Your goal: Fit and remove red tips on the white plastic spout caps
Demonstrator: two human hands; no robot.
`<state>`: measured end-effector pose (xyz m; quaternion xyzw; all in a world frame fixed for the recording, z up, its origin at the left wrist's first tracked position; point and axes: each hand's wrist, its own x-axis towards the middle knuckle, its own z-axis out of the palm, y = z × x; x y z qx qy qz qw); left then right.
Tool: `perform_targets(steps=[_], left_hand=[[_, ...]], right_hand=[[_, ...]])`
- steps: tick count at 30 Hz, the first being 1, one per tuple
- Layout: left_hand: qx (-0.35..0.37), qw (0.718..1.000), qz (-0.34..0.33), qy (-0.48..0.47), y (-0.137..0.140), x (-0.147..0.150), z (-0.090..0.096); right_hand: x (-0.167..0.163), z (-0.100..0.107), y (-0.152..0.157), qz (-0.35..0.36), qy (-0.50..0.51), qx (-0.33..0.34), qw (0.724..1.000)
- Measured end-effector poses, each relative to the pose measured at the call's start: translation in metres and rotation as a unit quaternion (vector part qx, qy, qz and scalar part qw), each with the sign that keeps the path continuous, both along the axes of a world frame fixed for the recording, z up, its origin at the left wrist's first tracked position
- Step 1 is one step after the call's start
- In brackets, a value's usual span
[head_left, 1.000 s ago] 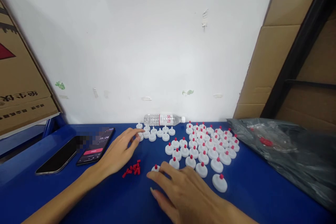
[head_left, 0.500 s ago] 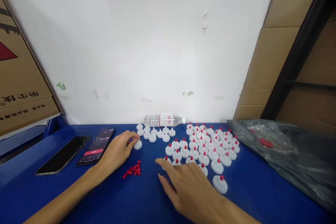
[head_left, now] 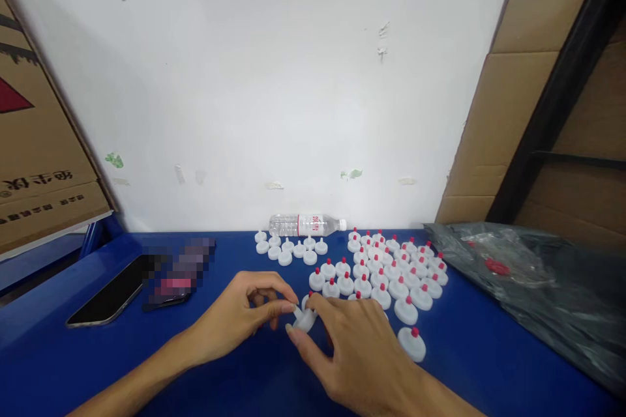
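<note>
Between my two hands is a white nozzle cap (head_left: 306, 320), a round disc tilted with its stem toward the left. My left hand (head_left: 242, 313) is closed, thumb and forefinger pinching the stem. My right hand (head_left: 362, 345) grips the disc's edge between thumb and fingers. Beyond my right hand stand many white nozzle caps with red tips (head_left: 398, 288), stems up; some are partly hidden by that hand. Farther back, several white nozzle caps without tips (head_left: 285, 258) stand in a cluster. The loose red tips are hidden behind my left hand.
A clear plastic bottle (head_left: 308, 225) lies along the white wall. Two phones, one black (head_left: 110, 293) and one partly blurred (head_left: 171, 293), lie at the left. A dark plastic sheet (head_left: 552, 313) with a clear bag (head_left: 508, 257) covers the right side. Cardboard (head_left: 523, 98) leans behind it.
My left hand has carried the white nozzle cap rightward and nearer, from beside the tipless cluster to my right hand. My right hand has closed on its disc. The loose red tips became covered.
</note>
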<state>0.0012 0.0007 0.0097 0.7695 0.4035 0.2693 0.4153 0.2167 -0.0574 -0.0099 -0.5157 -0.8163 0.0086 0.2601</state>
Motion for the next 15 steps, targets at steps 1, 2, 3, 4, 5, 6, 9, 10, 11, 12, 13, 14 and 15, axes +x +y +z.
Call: perform_targets(steps=[1,2,3,4,5,6,9,10,11,12,13,14,15], left_hand=[[0.001,1.0,-0.002,0.007,0.0,0.001,0.0],[-0.001,1.0,-0.003,0.008,0.0,0.001,0.001],[-0.003,1.0,-0.001,0.005,0.0,0.001,0.002],[-0.002,1.0,0.004,0.003,0.001,0.001,0.003],[0.008,1.0,0.016,0.007,0.003,0.0,0.004],[0.032,0.999,0.032,0.025,0.005,-0.001,0.005],[0.137,0.975,0.087,0.155,0.016,-0.008,0.005],[0.157,0.964,0.096,0.194,0.019,-0.011,0.005],[0.162,0.957,0.097,0.22,0.023,-0.015,0.004],[0.155,0.955,0.093,0.234,0.026,-0.018,0.004],[0.142,0.956,0.087,0.24,0.029,-0.022,0.003],[0.127,0.958,0.081,0.243,0.031,-0.025,0.002],[0.114,0.96,0.075,0.246,0.033,-0.027,0.001]], right_hand=[[0.0,0.002,-0.001,-0.001,0.004,-0.003,1.0],[-0.001,0.003,-0.002,-0.001,0.009,-0.005,1.0],[-0.001,0.004,-0.002,-0.001,0.013,-0.008,1.0],[-0.001,0.005,-0.002,-0.002,0.017,-0.009,1.0],[-0.002,0.005,-0.002,-0.004,0.021,-0.008,1.0],[-0.002,0.005,-0.002,-0.005,0.022,-0.006,1.0],[-0.002,0.004,-0.002,-0.008,0.017,-0.004,1.0],[-0.002,0.004,-0.002,-0.01,0.014,-0.005,1.0],[-0.002,0.003,-0.003,-0.011,0.012,-0.006,1.0],[-0.002,0.003,-0.003,-0.012,0.01,-0.006,1.0],[-0.002,0.003,-0.003,-0.012,0.01,-0.006,1.0],[-0.002,0.004,-0.003,-0.012,0.01,-0.007,1.0],[-0.002,0.004,-0.003,-0.012,0.012,-0.007,1.0]])
